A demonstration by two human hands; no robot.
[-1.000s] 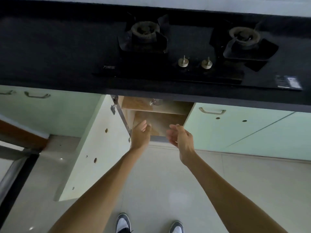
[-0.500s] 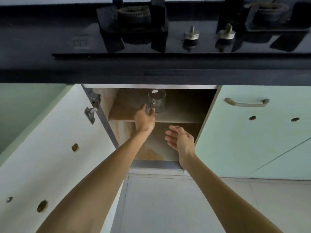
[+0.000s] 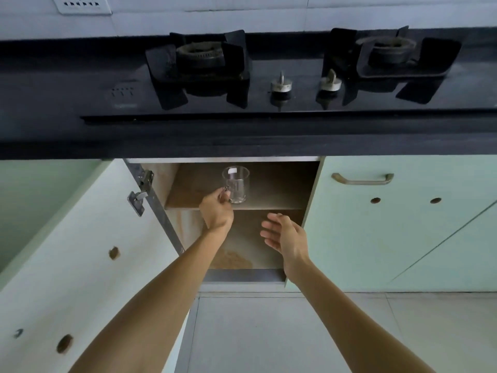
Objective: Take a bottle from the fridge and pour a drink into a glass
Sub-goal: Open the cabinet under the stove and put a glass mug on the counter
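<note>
A clear glass mug (image 3: 236, 187) stands near the front edge of the wooden shelf (image 3: 271, 195) inside the open cabinet under the hob. My left hand (image 3: 216, 211) grips the mug's handle, fingers curled round it. My right hand (image 3: 285, 235) hovers open and holds nothing, lower and to the right, in front of the cabinet's lower compartment. No bottle and no fridge are in view.
The cabinet door (image 3: 88, 251) is swung open to the left. A shut pale green door with a metal handle (image 3: 361, 180) is on the right. Above is the black counter with a gas hob (image 3: 282, 74) and two knobs. Tiled floor lies below.
My left hand reached up to the shelf and took hold of the mug's handle. The view came closer to the cabinet. My right hand stayed open below.
</note>
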